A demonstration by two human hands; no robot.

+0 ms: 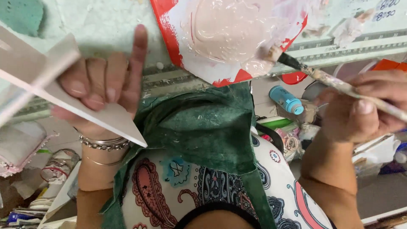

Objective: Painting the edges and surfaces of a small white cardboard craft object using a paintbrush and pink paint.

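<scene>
My left hand (101, 87) grips a flat pale-pink painted board (46, 85) by its lower edge, its pointed corner aimed down and to the right. My right hand (360, 110) holds a paint-crusted brush (335, 82) by the handle. The bristle tip (269, 54) touches the edge of a red palette board (169, 34) covered in wet pale-pink paint (231, 27). The palette lies on the pale green table edge above my green apron (203, 127).
A ruler strip (339, 42) runs along the table's edge. Below on the right sit a light-blue paint bottle (287, 99), red and orange lids and cluttered supplies. At lower left are a pink-edged cloth (19, 146) and a tape roll (59, 163).
</scene>
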